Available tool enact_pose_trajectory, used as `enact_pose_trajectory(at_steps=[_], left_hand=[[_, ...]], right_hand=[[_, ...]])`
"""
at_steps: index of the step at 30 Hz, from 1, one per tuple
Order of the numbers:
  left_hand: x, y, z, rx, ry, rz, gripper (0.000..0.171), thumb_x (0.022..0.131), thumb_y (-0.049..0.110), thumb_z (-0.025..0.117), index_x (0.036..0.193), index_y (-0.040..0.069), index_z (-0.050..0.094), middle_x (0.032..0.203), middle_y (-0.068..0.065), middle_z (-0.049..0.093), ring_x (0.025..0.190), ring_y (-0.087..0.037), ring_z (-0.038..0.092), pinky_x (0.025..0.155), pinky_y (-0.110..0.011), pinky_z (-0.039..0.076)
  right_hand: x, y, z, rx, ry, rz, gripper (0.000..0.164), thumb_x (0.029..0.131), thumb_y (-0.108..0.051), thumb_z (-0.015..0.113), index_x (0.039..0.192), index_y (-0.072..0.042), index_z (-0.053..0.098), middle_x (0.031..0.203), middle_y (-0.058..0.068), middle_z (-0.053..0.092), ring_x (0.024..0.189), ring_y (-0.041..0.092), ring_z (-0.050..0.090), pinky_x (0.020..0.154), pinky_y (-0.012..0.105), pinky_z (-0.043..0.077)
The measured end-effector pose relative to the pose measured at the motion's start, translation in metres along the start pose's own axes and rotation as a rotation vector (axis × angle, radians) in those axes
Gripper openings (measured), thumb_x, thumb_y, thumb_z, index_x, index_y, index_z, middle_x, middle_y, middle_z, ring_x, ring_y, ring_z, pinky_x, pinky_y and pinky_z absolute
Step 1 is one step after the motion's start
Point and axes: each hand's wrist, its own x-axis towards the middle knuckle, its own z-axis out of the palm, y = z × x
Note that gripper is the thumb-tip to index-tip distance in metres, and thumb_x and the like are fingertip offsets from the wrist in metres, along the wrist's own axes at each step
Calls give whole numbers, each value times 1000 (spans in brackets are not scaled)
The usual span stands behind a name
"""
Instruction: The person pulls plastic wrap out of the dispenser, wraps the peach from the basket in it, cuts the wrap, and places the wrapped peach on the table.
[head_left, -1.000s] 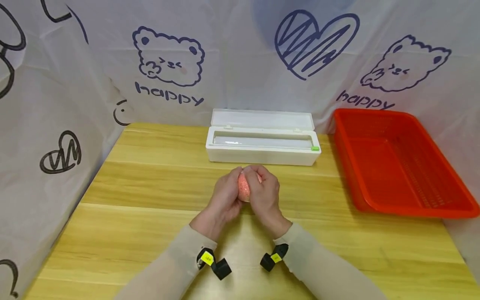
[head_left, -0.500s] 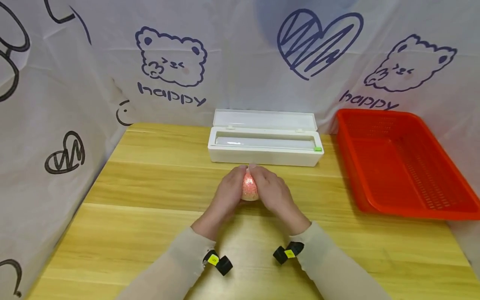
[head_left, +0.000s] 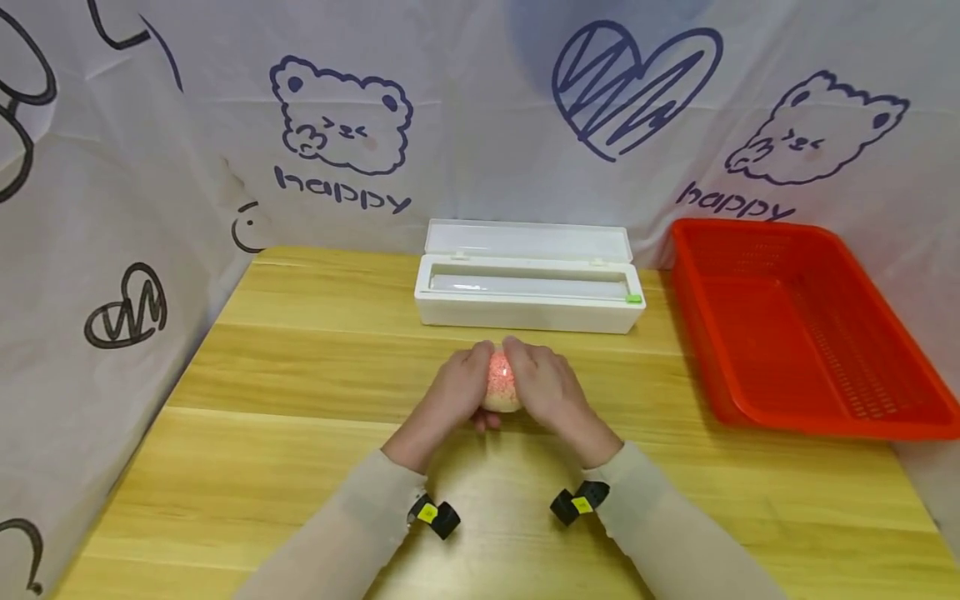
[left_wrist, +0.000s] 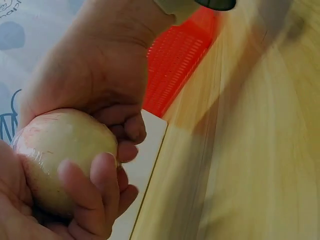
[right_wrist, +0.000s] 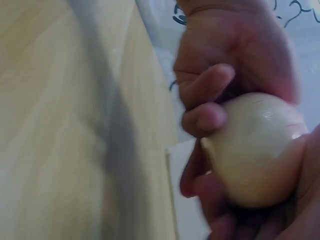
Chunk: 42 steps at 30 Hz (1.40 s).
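Between my two hands sits a round fruit point(head_left: 501, 385), speckled pink-red on top and cream below, in the head view. Its skin looks glossy and creased, as though under clear film point(left_wrist: 75, 145). My left hand point(head_left: 459, 385) grips it from the left, thumb along the upper side and fingers curled beneath. From the right, my right hand point(head_left: 551, 387) holds it with the thumb on top. Both wrist views show curled fingers around the pale underside, and a small pale nub point(right_wrist: 207, 148) sticks out beside the fingers in the right wrist view.
Behind the hands stands a long white box point(head_left: 529, 313), lid raised, with a white roll point(head_left: 525, 286) inside and a green slider point(head_left: 633, 298) at its right end. A red plastic basket point(head_left: 720, 358) occupies the table's right side. Printed cloth point(head_left: 480, 108) hangs behind the wooden table point(head_left: 285, 467).
My right hand has swung outward to the right, its wrist now farther from the left one. Both hands have shifted slightly around the fruit, and more of its pale underside shows.
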Motion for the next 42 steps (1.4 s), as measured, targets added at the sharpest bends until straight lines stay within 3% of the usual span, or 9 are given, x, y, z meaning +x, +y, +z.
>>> enact_pose_trajectory(at_steps=[4,7,11,17,21,28,32,35,42], left_hand=[[-1,-2,0,-46,5,6,64,110,48,29,94,2,71,61,-15,67,43,-20,63,42,-36,55],[-1,-1,1,-86,-26,32,63,111,50,27,113,7,73,65,-15,67,45,-21,64,43,-37,56],[-2,1,3,-111,-58,49,62,111,53,26,126,11,69,67,-14,66,44,-19,63,41,-34,54],[-5,1,5,-80,-19,41,58,112,49,29,118,5,65,70,-13,63,41,-17,57,38,-29,48],[-3,-1,6,-74,-23,43,57,111,49,30,122,6,66,71,-14,63,41,-17,57,38,-30,48],[-2,-2,7,-23,43,77,53,110,52,31,122,7,55,80,-17,65,46,-23,62,47,-41,57],[-2,1,7,-9,50,76,52,110,54,32,118,6,49,79,-19,66,46,-25,63,55,-50,61],[-2,2,7,-18,46,60,52,110,54,31,117,6,49,78,-18,65,45,-24,62,53,-48,61],[-2,2,9,-32,53,26,48,109,49,31,115,5,49,74,-17,62,44,-23,59,42,-37,54]], right_hand=[[2,-4,-1,69,15,-43,63,111,-52,29,116,-8,74,123,14,68,116,32,62,101,50,50],[4,-5,3,364,26,-22,55,112,-45,40,129,-3,72,134,16,67,129,29,59,113,49,46],[4,-7,13,766,125,62,36,104,-30,58,110,-2,80,105,8,78,101,20,70,94,34,57],[2,-8,26,969,261,119,20,94,-15,67,88,-3,81,82,2,76,82,17,69,78,29,59],[3,-6,25,995,238,146,21,96,-15,65,92,-1,81,87,2,76,87,18,69,82,30,59],[5,-1,11,943,5,174,42,108,-37,55,117,0,74,110,2,71,105,15,63,91,26,54],[4,-4,10,691,66,149,47,107,-47,53,101,-7,75,97,3,70,95,16,61,85,28,52],[4,-6,11,510,136,134,49,105,-50,49,90,-10,73,90,5,71,90,19,61,84,31,49],[5,-4,16,543,195,184,46,104,-41,51,87,-5,75,86,7,72,86,19,61,81,30,50]])
